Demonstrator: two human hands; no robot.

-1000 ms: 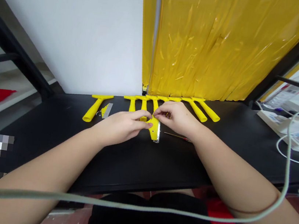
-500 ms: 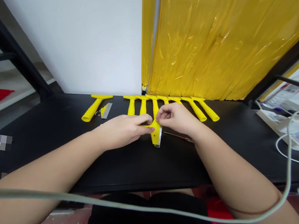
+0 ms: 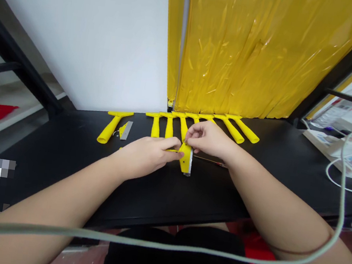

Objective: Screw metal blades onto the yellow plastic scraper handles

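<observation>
Tabletop, black and broad, runs beneath both hands, with T-shaped yellow handles lined along its back edge. The left hand reaches in from the left, thumb and forefinger closed on the side of a yellow scraper head. The right hand bends over the far end, fingertips drawn close together; whether they grip anything small, I cannot tell. From those fingertips the head extends toward the body along its long axis, near end free, both hands equally close. Beside the right wrist rests a slim tool; a metal edge lines the head's right side.
</observation>
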